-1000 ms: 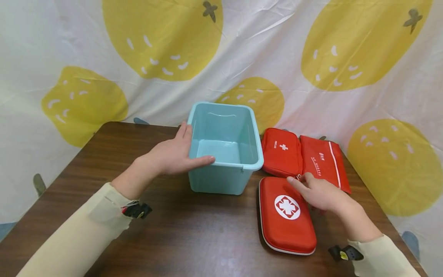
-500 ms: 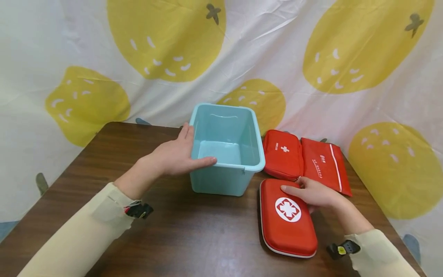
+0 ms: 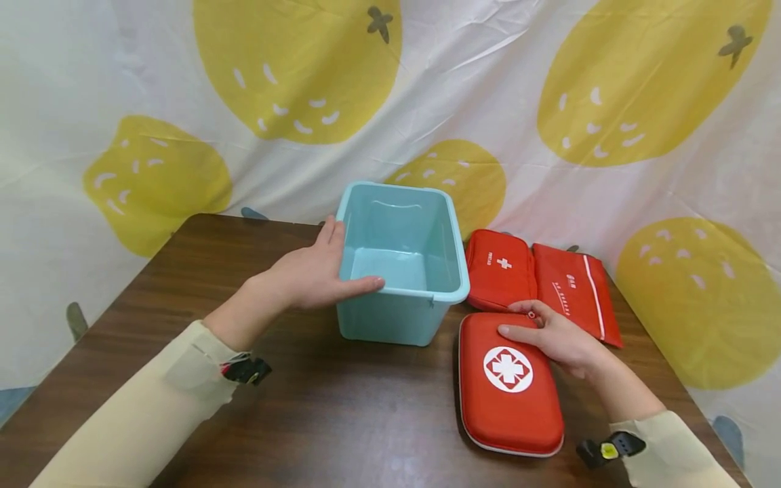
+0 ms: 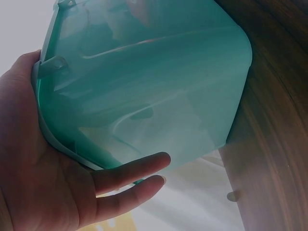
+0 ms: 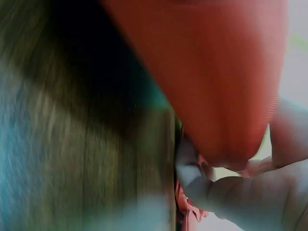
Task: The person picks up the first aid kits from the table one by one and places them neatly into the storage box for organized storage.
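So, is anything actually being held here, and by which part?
Yes: the right hand holds the red case by its far right corner. The left hand merely rests against the blue bin at its near left corner.

One bin, one hard case, two pouches and one table show.

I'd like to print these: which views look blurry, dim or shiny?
Head view: mostly clear, soft sheen on the table; left wrist view: left hand dim against a bright background, pale reflections on the teal bin; right wrist view: the blurriest, wood grain streaked, red case soft-edged.
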